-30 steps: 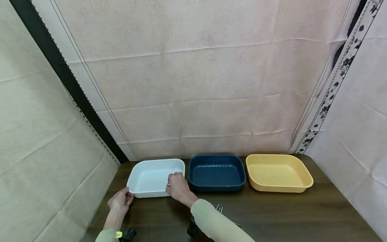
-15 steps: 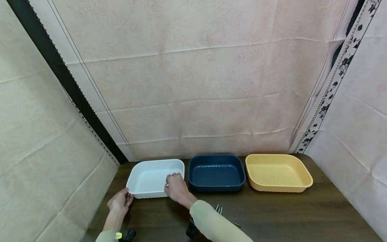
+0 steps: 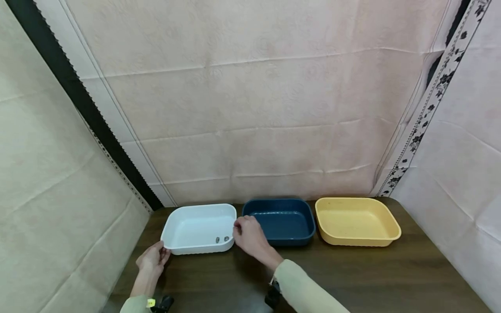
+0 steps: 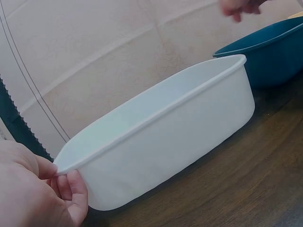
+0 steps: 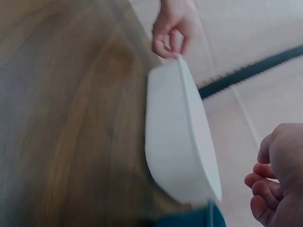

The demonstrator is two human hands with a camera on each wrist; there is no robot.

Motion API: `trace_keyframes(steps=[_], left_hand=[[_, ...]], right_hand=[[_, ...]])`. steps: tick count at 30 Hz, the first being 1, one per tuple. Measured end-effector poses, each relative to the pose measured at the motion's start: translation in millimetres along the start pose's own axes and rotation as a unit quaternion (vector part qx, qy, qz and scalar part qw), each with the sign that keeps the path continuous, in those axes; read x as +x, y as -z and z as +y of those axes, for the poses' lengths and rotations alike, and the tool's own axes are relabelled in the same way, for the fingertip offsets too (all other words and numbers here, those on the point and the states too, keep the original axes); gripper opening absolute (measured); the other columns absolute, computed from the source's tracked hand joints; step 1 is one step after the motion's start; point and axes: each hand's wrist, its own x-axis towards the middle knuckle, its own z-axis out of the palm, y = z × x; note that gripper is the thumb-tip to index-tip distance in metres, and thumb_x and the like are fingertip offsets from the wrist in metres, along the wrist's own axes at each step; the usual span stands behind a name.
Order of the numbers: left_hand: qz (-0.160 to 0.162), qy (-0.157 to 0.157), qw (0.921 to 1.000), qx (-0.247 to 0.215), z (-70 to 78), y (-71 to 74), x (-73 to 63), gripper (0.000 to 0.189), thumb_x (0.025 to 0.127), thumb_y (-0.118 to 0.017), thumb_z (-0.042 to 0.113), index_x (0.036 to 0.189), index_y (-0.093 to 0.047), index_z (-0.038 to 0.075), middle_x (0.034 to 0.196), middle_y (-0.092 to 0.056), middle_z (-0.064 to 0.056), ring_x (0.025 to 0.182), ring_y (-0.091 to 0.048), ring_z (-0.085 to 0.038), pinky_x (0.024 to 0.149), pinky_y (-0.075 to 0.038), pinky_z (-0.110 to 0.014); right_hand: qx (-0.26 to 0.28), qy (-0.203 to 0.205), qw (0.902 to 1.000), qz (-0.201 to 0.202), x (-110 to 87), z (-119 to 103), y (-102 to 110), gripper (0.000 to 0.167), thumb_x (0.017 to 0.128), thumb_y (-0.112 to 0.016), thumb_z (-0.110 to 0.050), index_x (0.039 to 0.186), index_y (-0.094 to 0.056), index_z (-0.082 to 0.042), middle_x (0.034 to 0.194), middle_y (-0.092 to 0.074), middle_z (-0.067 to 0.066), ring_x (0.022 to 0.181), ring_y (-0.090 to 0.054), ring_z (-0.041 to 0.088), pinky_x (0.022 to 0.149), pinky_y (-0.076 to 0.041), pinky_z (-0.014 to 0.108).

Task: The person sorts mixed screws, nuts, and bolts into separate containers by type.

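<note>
A white rectangular plastic tray stands on the left of the table. My left hand pinches its near left corner; in the left wrist view, the thumb lies over the rim and the fingers curl beneath. Two small metal pieces, nut-like in shape, lie inside the tray near its front right. Above the gap between the white tray and the blue tray is my right hand. Its fingers are loosely curled, with nothing visible between them and the thumb.
A yellow tray stands to the right of the blue one, all in a row along the back of the brown wooden table. Cloth walls enclose the table at the back and both sides.
My right hand has left the inside of the white tray and moved right, uncovering the two metal pieces. A fork seen beside the right sleeve is now hidden. The left hand keeps its hold.
</note>
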Motion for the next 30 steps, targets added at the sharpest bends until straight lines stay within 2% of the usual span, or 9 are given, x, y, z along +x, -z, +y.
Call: trace_keyframes(steps=[5,11,19,22,25,27,29,30], left_hand=[[-0.001,0.001,1.0,-0.003,1.9,0.3,0.9,0.008,0.096,-0.063,0.002,0.102,-0.064,0.007,0.084,-0.061,-0.003,0.075,-0.062,-0.013,0.076,-0.058,-0.027],[-0.003,0.002,1.0,-0.009,3.3,0.3,0.1,0.012,0.095,-0.063,0.001,0.089,-0.066,0.011,0.08,-0.061,-0.002,0.072,-0.061,-0.012,0.074,-0.058,-0.026],[-0.009,0.008,0.9997,-0.024,0.7,-1.0,-1.5,0.022,0.095,-0.064,0.002,0.078,-0.066,0.014,0.075,-0.062,0.0,0.068,-0.062,-0.01,0.071,-0.058,-0.024],[0.013,0.007,0.9997,-0.018,-1.5,1.5,-3.4,0.017,0.097,-0.065,0.01,0.081,-0.065,0.014,0.07,-0.062,0.002,0.064,-0.061,-0.007,0.067,-0.059,-0.024],[0.062,-0.015,0.9978,0.015,-2.8,5.1,-9.4,0.011,0.098,-0.065,0.022,0.091,-0.063,0.014,0.066,-0.06,0.005,0.059,-0.061,-0.005,0.062,-0.058,-0.023],[0.09,-0.043,0.9943,0.04,-2.3,4.9,-16.7,0.015,0.098,-0.064,0.026,0.098,-0.062,0.012,0.065,-0.06,0.007,0.056,-0.061,-0.004,0.059,-0.058,-0.023],[0.096,-0.076,0.9914,0.046,-1.4,0.3,-26.7,0.017,0.098,-0.064,0.025,0.102,-0.062,0.009,0.065,-0.061,0.007,0.056,-0.062,-0.004,0.058,-0.058,-0.023],[0.086,-0.093,0.9908,0.047,-1.3,-3.7,-33.0,0.017,0.098,-0.063,0.023,0.104,-0.062,0.007,0.066,-0.062,0.007,0.056,-0.063,-0.004,0.059,-0.058,-0.023]], right_hand=[[0.041,-0.032,0.9985,0.02,-22.1,25.7,40.0,0.003,0.089,-0.07,-0.005,0.091,-0.072,-0.006,0.085,-0.066,-0.001,0.08,-0.059,0.015,0.069,-0.053,0.03],[0.065,-0.078,0.9935,0.051,-56.0,48.7,79.2,0.012,0.085,-0.074,0.002,0.087,-0.071,-0.01,0.081,-0.063,-0.004,0.072,-0.058,0.01,0.063,-0.053,0.026],[0.046,-0.132,0.9883,0.061,-94.8,61.9,104.6,0.017,0.082,-0.076,0.005,0.084,-0.07,-0.011,0.077,-0.061,-0.005,0.068,-0.056,0.01,0.06,-0.052,0.024],[0.04,-0.153,0.9858,0.056,-104.8,63.5,110.2,0.017,0.082,-0.076,0.006,0.084,-0.069,-0.011,0.077,-0.06,-0.005,0.068,-0.055,0.009,0.06,-0.052,0.024],[0.037,-0.168,0.9834,0.057,-114.6,65.3,114.4,0.017,0.08,-0.076,0.007,0.083,-0.07,-0.008,0.077,-0.06,-0.005,0.068,-0.056,0.008,0.06,-0.053,0.023],[0.033,-0.173,0.9825,0.061,-121.2,66.9,116.7,0.017,0.079,-0.076,0.008,0.083,-0.069,-0.008,0.076,-0.06,-0.005,0.068,-0.056,0.007,0.059,-0.053,0.023],[0.027,-0.177,0.9816,0.067,-128.1,68.9,118.9,0.018,0.078,-0.076,0.008,0.082,-0.069,-0.008,0.076,-0.06,-0.005,0.067,-0.056,0.007,0.059,-0.053,0.024],[0.024,-0.18,0.9809,0.069,-131.7,69.9,120.0,0.018,0.078,-0.076,0.008,0.082,-0.069,-0.008,0.076,-0.06,-0.005,0.067,-0.056,0.007,0.059,-0.053,0.024]])
